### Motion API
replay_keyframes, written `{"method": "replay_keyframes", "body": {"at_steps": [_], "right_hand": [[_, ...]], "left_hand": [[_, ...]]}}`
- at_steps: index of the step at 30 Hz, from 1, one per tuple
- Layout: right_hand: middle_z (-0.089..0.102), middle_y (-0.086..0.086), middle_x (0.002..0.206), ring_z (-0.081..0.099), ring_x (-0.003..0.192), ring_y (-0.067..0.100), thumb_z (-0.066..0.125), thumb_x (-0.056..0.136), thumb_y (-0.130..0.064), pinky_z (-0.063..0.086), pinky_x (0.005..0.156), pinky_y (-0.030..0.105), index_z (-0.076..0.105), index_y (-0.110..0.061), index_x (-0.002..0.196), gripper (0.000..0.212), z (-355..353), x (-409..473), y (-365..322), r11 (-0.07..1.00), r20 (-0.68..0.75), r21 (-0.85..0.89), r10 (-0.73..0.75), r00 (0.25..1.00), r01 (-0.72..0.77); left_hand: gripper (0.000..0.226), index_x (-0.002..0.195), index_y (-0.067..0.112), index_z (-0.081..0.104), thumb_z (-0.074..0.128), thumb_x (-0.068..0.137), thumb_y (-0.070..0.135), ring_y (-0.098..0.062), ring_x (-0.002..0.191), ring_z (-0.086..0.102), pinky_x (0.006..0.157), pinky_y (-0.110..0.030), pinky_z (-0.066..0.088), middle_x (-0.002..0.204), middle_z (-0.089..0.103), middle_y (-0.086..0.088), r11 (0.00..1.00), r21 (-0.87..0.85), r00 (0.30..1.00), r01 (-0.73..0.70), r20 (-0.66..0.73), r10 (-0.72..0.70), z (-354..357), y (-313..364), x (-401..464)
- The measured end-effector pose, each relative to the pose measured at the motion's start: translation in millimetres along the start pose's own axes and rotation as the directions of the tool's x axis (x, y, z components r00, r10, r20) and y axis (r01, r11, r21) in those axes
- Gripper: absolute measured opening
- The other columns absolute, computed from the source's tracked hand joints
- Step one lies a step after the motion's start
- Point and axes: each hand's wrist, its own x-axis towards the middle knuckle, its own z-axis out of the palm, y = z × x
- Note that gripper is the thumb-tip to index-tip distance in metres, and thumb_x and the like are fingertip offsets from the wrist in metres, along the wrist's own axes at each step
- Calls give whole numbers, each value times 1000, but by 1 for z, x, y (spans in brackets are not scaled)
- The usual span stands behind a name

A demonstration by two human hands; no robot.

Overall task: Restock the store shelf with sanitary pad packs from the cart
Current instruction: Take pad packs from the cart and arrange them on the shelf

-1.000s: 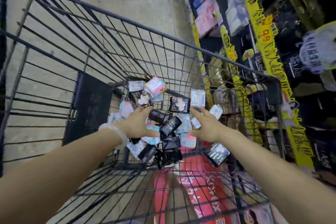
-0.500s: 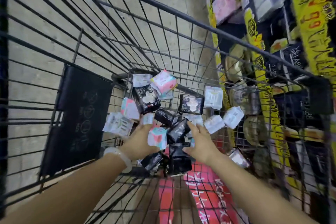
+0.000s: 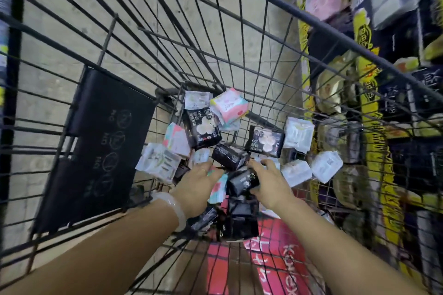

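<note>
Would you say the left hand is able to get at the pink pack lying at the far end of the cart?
Probably yes. The left hand is already down among the packs, and the pink pack lies on top of the pile beyond it, with nothing covering it.

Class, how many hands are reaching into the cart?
2. The left hand rests on a pink-and-teal pack; the right hand grips a black pack. None seems hidden.

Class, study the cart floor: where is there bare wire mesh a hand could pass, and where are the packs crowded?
Bare mesh lies between the pink pack and the white pack. Another open strip lies between the black panel and the pile. It is crowded around the left hand and right hand, where packs overlap.
</note>
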Motion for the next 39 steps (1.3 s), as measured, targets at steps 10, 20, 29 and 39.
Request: {"method": "replay_keyframes", "body": {"at_steps": [10,20,29,39], "right_hand": [[55,13,117,57,100,31,48,96,-23,46,77,37,43,-8,121,30,-23,-7,28,961,-244,239,199,949,-140],[42,7,132,39,123,28,69,78,-28,35,97,39,31,-19,134,69,22,-20,42,965,86,-249,107,991,-82],[55,-2,86,52,73,17,65,82,-30,39,68,29,45,-15,113,39,-25,-33,50,880,-59,445,212,975,-165],[62,4,92,64,73,14,58,88,-30,53,58,22,58,-22,96,11,-85,-34,2,372,-2,928,35,999,-11]], "left_hand": [[76,149,25,22,62,85,19,-33,130,33,106,-45,35,140,42,-14,953,303,994,9,97,-41,10,-1,27],[61,126,18,34,68,81,39,-31,132,36,112,-49,23,134,49,-11,987,157,992,11,126,-31,26,3,30],[50,101,19,51,83,67,37,-18,82,59,69,-32,51,97,60,-1,711,-666,967,227,71,-243,-6,-4,11],[18,95,20,64,54,89,6,-18,69,57,57,-26,41,81,63,-4,88,-980,956,181,154,-248,-47,17,4]]}}
